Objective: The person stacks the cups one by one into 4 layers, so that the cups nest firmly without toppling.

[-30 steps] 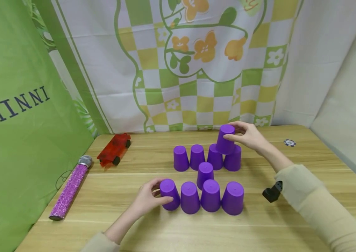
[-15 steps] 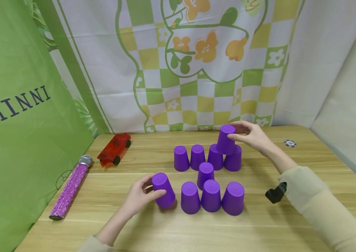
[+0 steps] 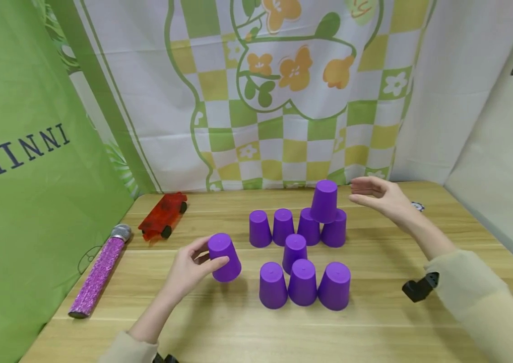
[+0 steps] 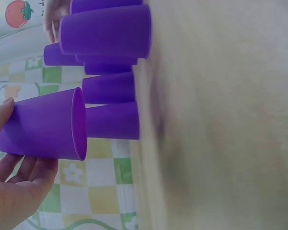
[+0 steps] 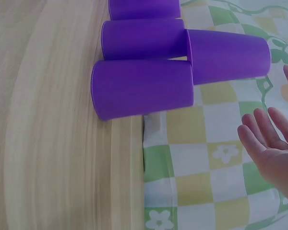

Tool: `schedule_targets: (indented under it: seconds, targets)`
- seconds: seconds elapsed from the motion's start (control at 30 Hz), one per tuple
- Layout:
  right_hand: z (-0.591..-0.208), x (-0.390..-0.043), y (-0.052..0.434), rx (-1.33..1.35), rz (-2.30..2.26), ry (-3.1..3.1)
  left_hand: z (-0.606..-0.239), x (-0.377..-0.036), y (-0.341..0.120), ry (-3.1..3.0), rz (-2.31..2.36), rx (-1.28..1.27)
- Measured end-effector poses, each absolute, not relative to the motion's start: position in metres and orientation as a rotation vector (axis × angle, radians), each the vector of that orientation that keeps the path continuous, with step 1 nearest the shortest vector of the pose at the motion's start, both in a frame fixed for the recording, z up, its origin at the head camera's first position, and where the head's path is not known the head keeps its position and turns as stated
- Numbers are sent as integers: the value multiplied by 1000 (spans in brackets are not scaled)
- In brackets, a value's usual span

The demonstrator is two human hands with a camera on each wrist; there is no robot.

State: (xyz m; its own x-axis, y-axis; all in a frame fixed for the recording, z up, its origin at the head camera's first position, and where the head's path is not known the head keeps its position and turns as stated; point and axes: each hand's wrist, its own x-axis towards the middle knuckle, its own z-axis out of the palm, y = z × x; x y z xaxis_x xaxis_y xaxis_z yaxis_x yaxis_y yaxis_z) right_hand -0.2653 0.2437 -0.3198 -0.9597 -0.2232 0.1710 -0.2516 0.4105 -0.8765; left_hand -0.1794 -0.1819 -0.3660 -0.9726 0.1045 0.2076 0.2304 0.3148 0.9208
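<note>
Purple plastic cups stand upside down on the wooden table (image 3: pixel 374 322). My left hand (image 3: pixel 193 264) grips one purple cup (image 3: pixel 223 257) (image 4: pixel 43 125), tilted and lifted off the table, left of the near row (image 3: pixel 304 283) of three cups. A single cup (image 3: pixel 295 250) stands behind that row. The far row (image 3: pixel 283 227) has several cups, and a stacked cup (image 3: pixel 324 200) (image 5: pixel 228 56) sits on its two right ones. My right hand (image 3: pixel 376 194) (image 5: pixel 273 153) hovers open just right of the stacked cup, not touching it.
A red toy car (image 3: pixel 164 215) and a glittery purple microphone (image 3: pixel 99 272) lie at the table's left. A small blue-and-white disc (image 3: pixel 416 205) sits behind my right wrist. Cloth backdrops (image 3: pixel 283 91) close in the back and both sides.
My left hand lifted the leftmost near-row cup and carried it up and to the left. My right hand let go of the stacked cup and drew back to the right.
</note>
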Motion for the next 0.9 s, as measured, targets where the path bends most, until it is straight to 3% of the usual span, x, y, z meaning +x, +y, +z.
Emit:
schedule_targets:
  seconds: [0.9]
  targets:
    - [-344,-200,265,681,1528,-2638,-322,-253,-162,-2533,-1663,-362]
